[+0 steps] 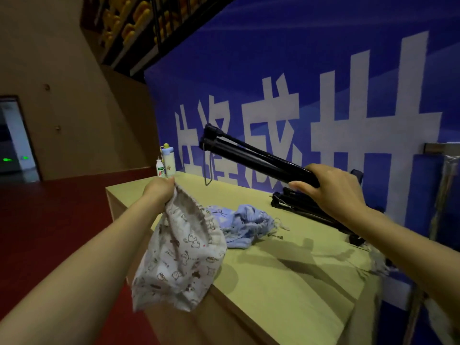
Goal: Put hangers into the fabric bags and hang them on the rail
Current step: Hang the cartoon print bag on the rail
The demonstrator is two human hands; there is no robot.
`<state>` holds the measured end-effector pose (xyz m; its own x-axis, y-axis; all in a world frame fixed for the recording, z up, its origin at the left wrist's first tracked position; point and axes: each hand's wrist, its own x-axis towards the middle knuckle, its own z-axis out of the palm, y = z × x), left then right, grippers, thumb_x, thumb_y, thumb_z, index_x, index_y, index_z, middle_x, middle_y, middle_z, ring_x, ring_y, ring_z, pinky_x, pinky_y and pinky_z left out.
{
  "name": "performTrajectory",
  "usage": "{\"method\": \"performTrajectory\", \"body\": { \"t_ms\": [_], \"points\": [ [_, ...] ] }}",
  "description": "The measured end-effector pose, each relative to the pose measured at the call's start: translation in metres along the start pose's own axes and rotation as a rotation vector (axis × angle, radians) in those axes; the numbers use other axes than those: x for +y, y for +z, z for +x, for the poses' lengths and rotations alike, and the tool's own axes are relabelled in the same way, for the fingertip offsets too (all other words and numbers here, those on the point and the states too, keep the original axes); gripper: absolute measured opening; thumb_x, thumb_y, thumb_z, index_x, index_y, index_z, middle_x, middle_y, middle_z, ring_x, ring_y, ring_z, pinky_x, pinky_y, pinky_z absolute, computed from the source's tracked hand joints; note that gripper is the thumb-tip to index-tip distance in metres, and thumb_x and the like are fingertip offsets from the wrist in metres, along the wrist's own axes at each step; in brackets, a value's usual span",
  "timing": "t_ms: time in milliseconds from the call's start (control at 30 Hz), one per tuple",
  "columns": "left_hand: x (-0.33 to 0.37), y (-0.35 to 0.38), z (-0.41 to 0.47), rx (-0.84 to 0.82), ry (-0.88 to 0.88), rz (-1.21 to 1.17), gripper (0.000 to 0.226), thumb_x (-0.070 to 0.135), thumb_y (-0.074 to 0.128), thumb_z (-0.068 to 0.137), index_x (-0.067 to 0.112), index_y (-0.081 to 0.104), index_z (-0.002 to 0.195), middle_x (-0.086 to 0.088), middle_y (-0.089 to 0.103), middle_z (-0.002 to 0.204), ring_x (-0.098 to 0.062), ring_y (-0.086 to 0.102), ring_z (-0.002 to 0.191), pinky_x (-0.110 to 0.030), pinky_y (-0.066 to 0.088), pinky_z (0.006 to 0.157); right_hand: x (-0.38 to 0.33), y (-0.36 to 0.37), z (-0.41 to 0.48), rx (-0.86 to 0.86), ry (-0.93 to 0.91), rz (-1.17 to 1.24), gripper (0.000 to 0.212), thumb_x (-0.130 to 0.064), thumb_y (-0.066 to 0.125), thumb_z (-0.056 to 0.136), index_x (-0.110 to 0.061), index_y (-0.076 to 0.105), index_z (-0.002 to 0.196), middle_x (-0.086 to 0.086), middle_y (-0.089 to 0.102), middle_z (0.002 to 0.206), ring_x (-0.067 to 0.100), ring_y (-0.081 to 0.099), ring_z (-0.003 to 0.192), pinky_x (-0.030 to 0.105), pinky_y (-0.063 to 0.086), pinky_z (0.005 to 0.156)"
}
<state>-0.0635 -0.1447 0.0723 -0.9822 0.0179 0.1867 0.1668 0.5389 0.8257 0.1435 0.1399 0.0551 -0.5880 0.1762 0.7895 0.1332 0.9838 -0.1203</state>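
My left hand (160,189) pinches the gathered rim of a white fabric bag (179,255) printed with small cartoon animals; the bag hangs over the table's near-left corner. My right hand (333,188) grips a bundle of black hangers (249,155), held in the air and pointing up-left, above and to the right of the bag's mouth. A thin loop dangles from the bundle's far end. A blue fabric bag (246,224) lies crumpled on the table (286,277). More black hangers (306,210) lie on the table under my right wrist.
Two small bottles (166,162) stand at the table's far-left corner. A blue wall with large white characters runs behind the table. A metal rail stand (445,175) rises at the right edge. Red floor lies to the left.
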Motion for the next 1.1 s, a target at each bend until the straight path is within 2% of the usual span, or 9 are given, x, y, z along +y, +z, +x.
{"method": "performTrajectory", "body": {
  "t_ms": [67,200,300,433,567,633,833,1000,1100],
  "points": [
    [0.001,-0.009,0.001,0.036,-0.017,-0.026,0.048,0.035,0.039,0.098,-0.006,0.059,0.116,-0.026,0.061,0.117,-0.041,0.059,0.109,-0.04,0.049,0.089,-0.007,-0.005,0.0,-0.035,-0.089,0.06,0.057,-0.06,0.05,0.08,-0.016,0.062,0.113,0.002,0.07,0.095,0.016,0.063,0.077,0.029,0.052,0.065],
    [0.003,-0.019,0.005,-0.048,-0.022,-0.294,0.024,0.016,0.046,0.096,-0.003,0.06,0.092,-0.019,0.056,0.079,-0.028,0.051,0.062,-0.03,0.04,0.057,-0.023,-0.004,-0.001,-0.171,-0.273,0.02,0.057,-0.065,0.044,0.079,-0.021,0.06,0.112,-0.004,0.068,0.098,0.013,0.063,0.082,0.029,0.053,0.072],
    [0.004,-0.024,0.004,-0.066,0.014,-0.338,0.034,0.027,0.049,0.096,-0.005,0.062,0.097,-0.015,0.059,0.083,-0.026,0.055,0.071,-0.032,0.045,0.064,-0.03,0.007,-0.002,-0.251,-0.368,-0.102,0.055,-0.067,0.045,0.08,-0.024,0.06,0.109,-0.006,0.067,0.098,0.013,0.063,0.085,0.032,0.054,0.075],
    [0.009,-0.022,-0.008,-0.061,0.198,-0.017,0.044,0.037,0.049,0.094,-0.001,0.067,0.085,-0.016,0.061,0.076,-0.024,0.051,0.069,-0.03,0.04,0.066,-0.042,0.021,-0.001,-0.308,-0.388,-0.181,0.051,-0.066,0.046,0.083,-0.023,0.059,0.106,-0.005,0.065,0.095,0.015,0.062,0.081,0.032,0.054,0.072],
    [0.031,0.0,-0.044,-0.194,0.368,0.208,0.048,0.036,0.045,0.097,0.013,0.042,0.055,-0.004,0.035,0.054,-0.018,0.034,0.052,-0.027,0.028,0.054,-0.068,0.021,0.007,-0.286,-0.457,-0.26,0.048,-0.063,0.049,0.085,-0.018,0.059,0.099,-0.002,0.063,0.09,0.019,0.061,0.075,0.029,0.044,0.059],
    [0.04,0.014,-0.058,-0.262,0.444,0.227,0.052,0.035,0.044,0.097,0.016,0.032,0.051,-0.003,0.027,0.051,-0.017,0.027,0.049,-0.026,0.024,0.05,-0.08,0.021,0.012,-0.241,-0.505,-0.279,0.044,-0.059,0.052,0.085,-0.018,0.061,0.099,-0.001,0.063,0.088,0.02,0.06,0.073,0.029,0.042,0.057],
    [0.049,0.036,-0.077,-0.165,0.501,0.453,0.05,0.041,0.039,0.097,0.015,0.046,0.054,-0.004,0.044,0.055,-0.022,0.044,0.061,-0.03,0.035,0.061,-0.101,0.011,0.021,-0.142,-0.603,-0.305,0.034,-0.048,0.053,0.089,-0.016,0.063,0.096,0.001,0.063,0.085,0.021,0.049,0.066,0.031,0.035,0.061],
    [0.034,0.044,-0.079,-0.25,0.498,0.15,0.048,0.029,0.034,0.099,0.016,0.04,0.054,-0.003,0.045,0.06,-0.022,0.04,0.063,-0.031,0.027,0.056,-0.106,0.007,0.032,-0.062,-0.683,-0.362,0.036,-0.054,0.064,0.077,-0.02,0.063,0.063,-0.005,0.059,0.055,0.017,0.042,0.054,0.029,0.034,0.058],
    [0.031,0.049,-0.075,-0.216,0.372,-0.01,0.041,0.021,0.039,0.096,0.019,0.042,0.056,-0.001,0.045,0.06,-0.022,0.04,0.064,-0.031,0.029,0.055,-0.113,0.006,0.035,-0.046,-0.699,-0.337,0.034,-0.055,0.066,0.075,-0.021,0.067,0.071,-0.005,0.067,0.065,0.02,0.056,0.071,0.035,0.042,0.077]
  ]
}}
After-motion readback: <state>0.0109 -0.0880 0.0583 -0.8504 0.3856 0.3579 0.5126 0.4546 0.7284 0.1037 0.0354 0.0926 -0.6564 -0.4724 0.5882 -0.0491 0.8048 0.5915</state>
